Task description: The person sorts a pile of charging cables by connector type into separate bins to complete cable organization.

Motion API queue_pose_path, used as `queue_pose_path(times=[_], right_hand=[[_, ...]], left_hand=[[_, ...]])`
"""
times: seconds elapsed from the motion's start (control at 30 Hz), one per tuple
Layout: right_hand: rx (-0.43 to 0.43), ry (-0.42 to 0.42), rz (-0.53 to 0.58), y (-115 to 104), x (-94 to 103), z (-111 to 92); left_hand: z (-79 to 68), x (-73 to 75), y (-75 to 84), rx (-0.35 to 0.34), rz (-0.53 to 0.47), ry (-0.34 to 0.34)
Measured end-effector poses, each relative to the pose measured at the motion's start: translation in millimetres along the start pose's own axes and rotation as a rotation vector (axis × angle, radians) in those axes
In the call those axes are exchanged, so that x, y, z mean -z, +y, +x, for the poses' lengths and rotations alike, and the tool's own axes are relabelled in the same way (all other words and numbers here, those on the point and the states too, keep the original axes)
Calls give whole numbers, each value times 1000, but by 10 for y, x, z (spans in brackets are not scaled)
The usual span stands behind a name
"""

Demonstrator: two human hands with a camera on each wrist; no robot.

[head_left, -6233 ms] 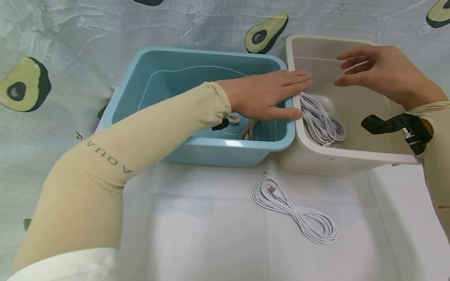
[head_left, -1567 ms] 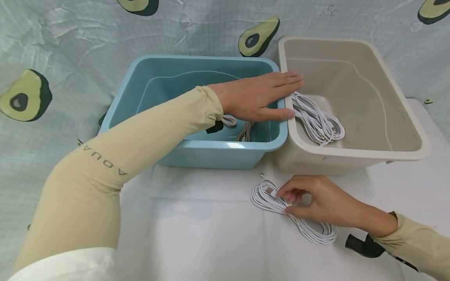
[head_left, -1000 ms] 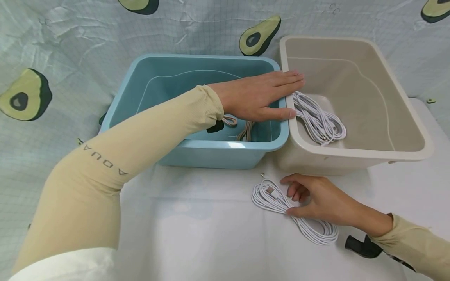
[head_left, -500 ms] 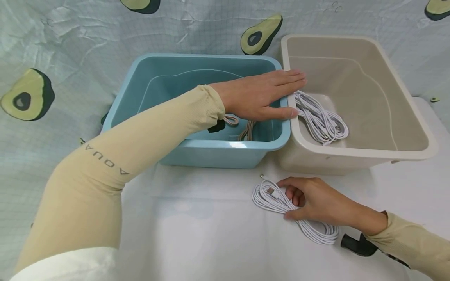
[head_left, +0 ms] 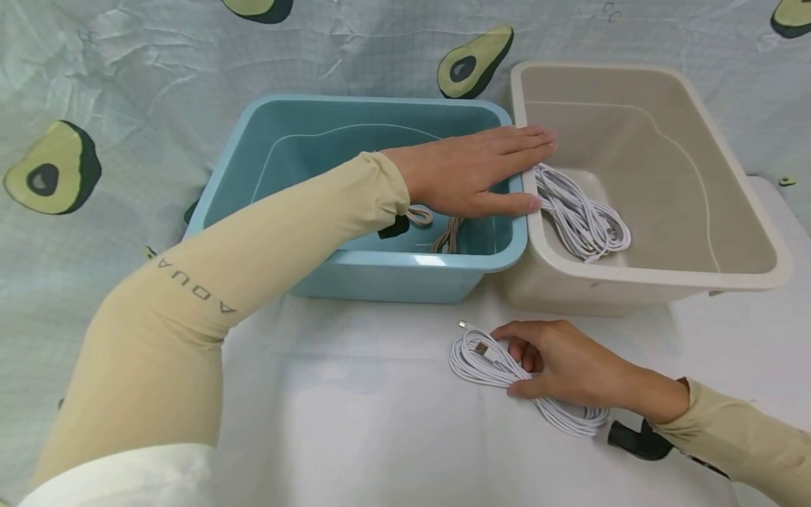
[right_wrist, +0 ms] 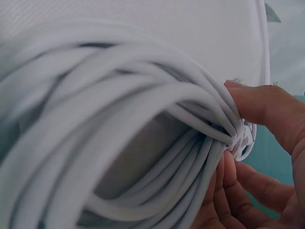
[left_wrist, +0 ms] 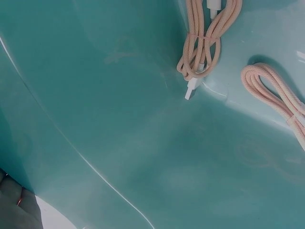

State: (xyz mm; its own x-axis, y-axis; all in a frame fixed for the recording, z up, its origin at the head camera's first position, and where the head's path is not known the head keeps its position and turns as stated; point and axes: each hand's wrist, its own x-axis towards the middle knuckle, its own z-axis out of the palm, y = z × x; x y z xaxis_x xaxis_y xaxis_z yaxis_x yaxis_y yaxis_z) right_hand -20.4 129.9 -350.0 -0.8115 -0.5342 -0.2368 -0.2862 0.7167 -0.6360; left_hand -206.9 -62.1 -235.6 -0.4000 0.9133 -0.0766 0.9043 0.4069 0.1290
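Observation:
My right hand pinches a long white USB cable, coiled and gathered at its middle, on the white-covered table. In the right wrist view the thumb is on one side of the coil and the fingers are on the other, close to the gathered waist. Its connectors lie at the left end. My left hand rests flat, fingers straight, across the touching rims of a blue bin and a beige bin. More coiled white cable lies in the beige bin's near left corner.
The blue bin holds pinkish-tan braided cables, one bundle by the wall and another loop beside it. Both bins stand at the back against an avocado-print curtain. The white table cover spreads in front of them.
My right hand has come down from above the beige bin to the white cable and closed on its middle. The coil has just shifted slightly left. My left hand has stayed on the rims.

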Motion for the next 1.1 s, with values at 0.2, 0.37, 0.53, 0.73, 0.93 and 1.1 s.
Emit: queue_pose_path(times=[0.2,0.37,0.53,0.73,0.93,1.1], right_hand=[[-4,-8,-33,-42,-2,26],[4,-32,-34,-86,-15,46],[39,-57,-38,-114,-30,46],[55,-56,-50,-124,-11,30],[94,-53,-62,-157,41,-7],[130,-37,-86,-228,96,-52]], left_hand=[[-8,-1,-1,1,2,1],[-21,1,2,11,1,5],[-20,5,5,3,-3,-3],[11,3,11,-1,8,-9],[34,-7,6,-1,10,-11],[23,-7,10,-2,10,-8]])
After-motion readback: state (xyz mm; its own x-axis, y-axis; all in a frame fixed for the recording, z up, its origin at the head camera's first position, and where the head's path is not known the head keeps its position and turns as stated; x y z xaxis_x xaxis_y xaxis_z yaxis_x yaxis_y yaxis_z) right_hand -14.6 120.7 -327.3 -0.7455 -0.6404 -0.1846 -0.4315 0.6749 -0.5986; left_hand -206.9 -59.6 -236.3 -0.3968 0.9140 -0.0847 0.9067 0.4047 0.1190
